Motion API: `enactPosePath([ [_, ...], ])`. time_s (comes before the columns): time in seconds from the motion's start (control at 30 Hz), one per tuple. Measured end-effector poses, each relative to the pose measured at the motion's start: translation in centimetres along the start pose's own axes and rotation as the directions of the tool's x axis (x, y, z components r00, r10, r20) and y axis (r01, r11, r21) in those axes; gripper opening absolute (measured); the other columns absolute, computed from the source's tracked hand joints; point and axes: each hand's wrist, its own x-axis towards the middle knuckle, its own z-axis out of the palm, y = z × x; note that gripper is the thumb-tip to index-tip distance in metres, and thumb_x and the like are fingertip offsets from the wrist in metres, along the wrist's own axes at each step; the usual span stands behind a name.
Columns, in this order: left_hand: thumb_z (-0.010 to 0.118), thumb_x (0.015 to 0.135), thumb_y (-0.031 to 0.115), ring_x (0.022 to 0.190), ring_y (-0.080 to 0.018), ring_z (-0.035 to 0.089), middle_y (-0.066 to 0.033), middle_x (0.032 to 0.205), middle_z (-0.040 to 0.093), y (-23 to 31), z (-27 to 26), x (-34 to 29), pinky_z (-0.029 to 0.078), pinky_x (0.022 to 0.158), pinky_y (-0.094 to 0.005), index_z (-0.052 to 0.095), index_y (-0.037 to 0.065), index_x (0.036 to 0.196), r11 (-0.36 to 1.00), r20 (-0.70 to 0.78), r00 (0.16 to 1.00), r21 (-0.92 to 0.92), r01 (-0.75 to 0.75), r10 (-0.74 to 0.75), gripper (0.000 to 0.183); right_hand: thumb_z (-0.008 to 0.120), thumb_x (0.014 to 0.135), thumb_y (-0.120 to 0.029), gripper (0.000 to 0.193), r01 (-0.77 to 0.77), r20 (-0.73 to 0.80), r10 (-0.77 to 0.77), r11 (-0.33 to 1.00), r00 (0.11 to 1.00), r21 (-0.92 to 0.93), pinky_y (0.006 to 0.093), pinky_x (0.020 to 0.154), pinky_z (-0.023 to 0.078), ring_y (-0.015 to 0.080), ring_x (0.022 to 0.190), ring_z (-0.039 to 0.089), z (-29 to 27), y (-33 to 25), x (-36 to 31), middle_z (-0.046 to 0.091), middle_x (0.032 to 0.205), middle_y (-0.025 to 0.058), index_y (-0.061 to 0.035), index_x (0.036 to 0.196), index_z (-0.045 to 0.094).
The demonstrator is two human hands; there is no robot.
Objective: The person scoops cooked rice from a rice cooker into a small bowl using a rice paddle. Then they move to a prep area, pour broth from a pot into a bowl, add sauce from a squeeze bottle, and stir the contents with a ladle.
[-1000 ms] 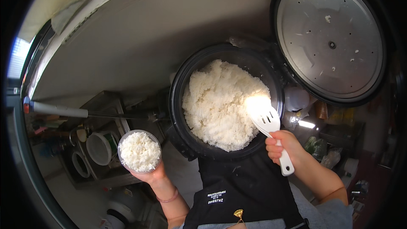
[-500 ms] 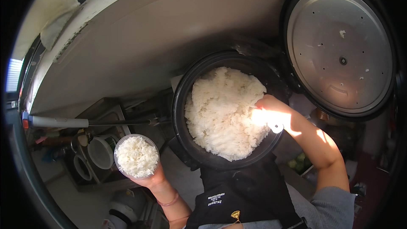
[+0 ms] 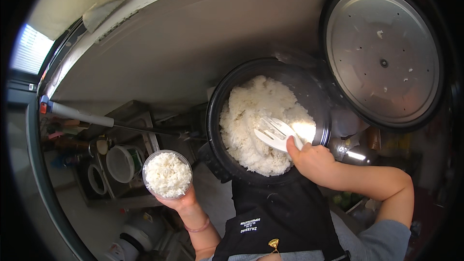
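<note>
My left hand (image 3: 180,201) is closed around a clear round tub (image 3: 146,183) heaped with white rice (image 3: 168,174). It holds the tub upright, to the left of a large black rice cooker (image 3: 212,130). Inside the cooker lies a broad mound of cooked rice (image 3: 256,104). With my right hand (image 3: 311,162) I grip a white slotted rice paddle (image 3: 278,137) by its handle. The paddle's blade lies over the rice, and a few grains may cling to it. Bright sunlight falls on the rice beside the blade.
The cooker's round metal lid (image 3: 384,34) stands raised at the back right. A grey-handled pole (image 3: 84,115) slants across the left, above a metal sink (image 3: 152,137) with a white bucket (image 3: 121,164). A grey wall (image 3: 193,38) rises behind the cooker.
My right hand has drawn back toward the cooker's near right rim, and the paddle has come up out of the rice into sight. My left hand still holds the filled tub; the whole view has shifted slightly.
</note>
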Motion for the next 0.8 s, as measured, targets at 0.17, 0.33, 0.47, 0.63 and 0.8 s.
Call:
enactPosePath([
  [0.17, 0.051, 0.095, 0.044, 0.124, -0.0289, 0.056, -0.0093, 0.134, 0.060, -0.1, -0.4, 0.0, 0.041, 0.109, -0.0483, 0.059, 0.010, 0.130, 1.000, 0.000, 1.000, 0.017, -0.026, 0.026, 0.050, 0.055, 0.088, -0.015, 0.045, -0.061, 0.052, 0.059, 0.997, 0.997, 0.044, 0.0365, 0.042, 0.049, 0.0241, 0.048, 0.063, 2.7, 0.4, 2.8, 0.065, 0.071, 0.0165, -0.0010, 0.131, 0.050],
  [0.33, 0.051, 0.095, 0.047, 0.124, -0.0292, 0.055, -0.0083, 0.133, 0.060, -0.2, 1.2, -1.2, 0.041, 0.107, -0.0497, 0.060, 0.011, 0.128, 1.000, -0.039, 0.999, 0.010, -0.004, 0.004, 0.050, 0.053, 0.088, -0.014, 0.038, -0.317, 0.161, 0.273, 0.829, 0.948, 0.460, 0.0326, 0.050, 0.050, 0.0236, 0.053, 0.062, 7.7, 1.9, 9.7, 0.061, 0.065, 0.0096, -0.0035, 0.124, 0.053],
  [0.47, 0.052, 0.094, 0.047, 0.125, -0.0284, 0.055, -0.0080, 0.133, 0.060, 0.3, 0.4, -1.1, 0.040, 0.108, -0.0491, 0.060, 0.010, 0.128, 0.999, 0.007, 1.000, -0.045, -0.028, 0.028, 0.051, 0.056, 0.087, -0.017, 0.040, 0.005, -0.030, 0.000, 0.988, 1.000, 0.155, 0.0353, 0.049, 0.050, 0.0254, 0.054, 0.063, 0.8, 2.0, 3.0, 0.062, 0.066, 0.0103, -0.0055, 0.125, 0.055],
  [0.63, 0.054, 0.093, 0.046, 0.124, -0.0279, 0.055, -0.0085, 0.131, 0.062, 0.3, -1.1, -1.2, 0.039, 0.109, -0.0487, 0.061, 0.010, 0.127, 0.996, -0.051, 0.997, -0.074, -0.055, 0.052, 0.050, 0.060, 0.083, -0.018, 0.056, 0.083, -0.089, -0.088, 0.995, 0.992, -0.054, 0.0398, 0.046, 0.052, 0.0256, 0.055, 0.067, 1.7, 0.7, 1.1, 0.064, 0.065, 0.0172, -0.0090, 0.137, 0.045],
  [0.8, 0.054, 0.093, 0.045, 0.124, -0.0283, 0.055, -0.0089, 0.131, 0.062, 1.0, -1.3, -1.8, 0.039, 0.109, -0.0483, 0.061, 0.009, 0.127, 0.996, -0.032, 0.998, -0.065, -0.060, 0.058, 0.050, 0.054, 0.089, -0.015, 0.042, 0.010, 0.017, -0.012, 0.990, 1.000, 0.144, 0.0400, 0.052, 0.053, 0.0271, 0.061, 0.068, -0.6, 1.8, 7.1, 0.064, 0.065, 0.0105, -0.0078, 0.130, 0.050],
])
